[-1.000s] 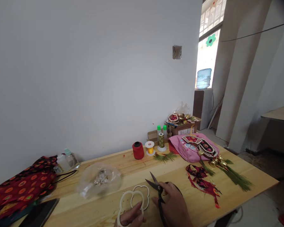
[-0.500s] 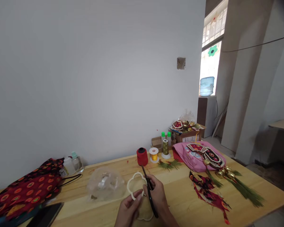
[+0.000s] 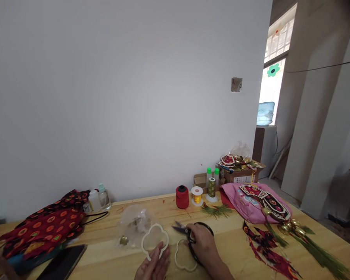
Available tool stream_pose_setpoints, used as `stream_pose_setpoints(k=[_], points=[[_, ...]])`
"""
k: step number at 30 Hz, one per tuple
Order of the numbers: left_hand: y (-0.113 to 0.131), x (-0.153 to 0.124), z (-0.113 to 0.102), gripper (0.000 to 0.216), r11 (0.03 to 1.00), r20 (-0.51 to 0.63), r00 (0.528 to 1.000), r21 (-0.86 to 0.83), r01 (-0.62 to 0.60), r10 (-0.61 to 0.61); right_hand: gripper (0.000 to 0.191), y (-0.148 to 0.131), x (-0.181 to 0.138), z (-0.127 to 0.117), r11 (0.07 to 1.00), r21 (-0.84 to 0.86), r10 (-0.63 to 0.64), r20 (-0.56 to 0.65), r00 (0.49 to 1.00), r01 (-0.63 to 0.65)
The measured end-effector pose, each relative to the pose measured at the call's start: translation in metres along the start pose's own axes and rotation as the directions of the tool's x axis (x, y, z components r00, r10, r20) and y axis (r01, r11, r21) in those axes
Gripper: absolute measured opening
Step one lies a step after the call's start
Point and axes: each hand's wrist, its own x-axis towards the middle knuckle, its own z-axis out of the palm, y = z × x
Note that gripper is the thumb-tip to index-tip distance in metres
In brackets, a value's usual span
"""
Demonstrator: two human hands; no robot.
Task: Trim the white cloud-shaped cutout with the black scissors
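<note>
My left hand (image 3: 153,264) pinches the lower edge of a cream, flower-shaped frame (image 3: 142,243), holding it up off the table. My right hand (image 3: 204,243) is closed around black-handled scissors (image 3: 180,228). Their blades point to the left and look slightly apart, low over the table. Below the scissors and beside my right hand, a second cream flower-shaped frame (image 3: 176,258) lies flat, partly covered by the hand. Behind the raised frame is a clear plastic bag (image 3: 131,221) with a round gold bell (image 3: 124,240) at its side.
A red thread spool (image 3: 182,197), a yellow spool (image 3: 197,196) and a green spool (image 3: 212,187) stand near the wall. Patterned red fabric (image 3: 52,217) and a phone (image 3: 62,262) lie left. Fabric scraps (image 3: 265,249), a pink bag (image 3: 236,198) and tasselled ornaments (image 3: 297,229) lie right.
The hands have moved apart. My left hand has shifted left with the raised frame; the scissors have swung from upright to pointing left, away from it. A blurred shape has appeared at the left edge.
</note>
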Motion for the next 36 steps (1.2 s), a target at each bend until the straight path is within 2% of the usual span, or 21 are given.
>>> stream_pose_setpoints(k=[3, 7, 12, 17, 21, 23, 28, 33, 36], points=[[-0.002, 0.002, 0.005, 0.018, 1.000, 0.017, 1.000, -0.013, 0.000, 0.000, 0.031, -0.003, 0.009, -0.007, 1.000, 0.021, 0.020, -0.044, 0.999, -0.019], [-0.007, 0.006, 0.012, 0.019, 1.000, 0.053, 0.999, -0.021, 0.002, -0.001, 0.029, -0.021, -0.003, -0.013, 0.986, 0.165, -0.006, -0.034, 0.999, 0.012], [-0.018, 0.007, 0.028, 0.019, 1.000, 0.076, 0.997, 0.003, -0.030, 0.030, 0.032, -0.026, -0.022, -0.015, 0.994, 0.102, -0.037, -0.018, 0.999, 0.039], [-0.023, 0.000, 0.039, 0.021, 0.998, 0.197, 0.980, 0.067, -0.018, 0.004, 0.035, -0.015, -0.025, -0.013, 0.998, 0.061, -0.031, -0.019, 0.999, 0.032], [-0.019, -0.006, 0.042, 0.018, 0.988, 0.278, 0.960, 0.132, -0.079, 0.040, 0.033, -0.013, -0.026, -0.013, 0.999, 0.039, -0.028, -0.035, 0.999, 0.030], [-0.019, -0.009, 0.043, 0.019, 0.982, 0.268, 0.961, 0.157, -0.109, 0.064, 0.032, -0.012, -0.025, -0.015, 1.000, 0.018, -0.020, -0.026, 0.999, 0.021], [-0.020, -0.012, 0.042, 0.027, 0.980, 0.139, 0.988, 0.173, -0.097, 0.073, 0.029, -0.009, -0.023, -0.024, 0.998, -0.029, 0.061, -0.069, 0.996, -0.063], [-0.020, -0.014, 0.043, 0.025, 0.982, 0.129, 0.988, 0.158, -0.103, 0.083, 0.026, -0.008, -0.024, -0.024, 0.999, -0.023, -0.046, -0.010, 0.999, 0.046], [-0.021, -0.014, 0.043, 0.027, 0.982, 0.101, 0.991, 0.156, -0.103, 0.088, 0.028, -0.004, -0.023, -0.022, 0.999, -0.033, -0.041, -0.013, 0.999, 0.041]])
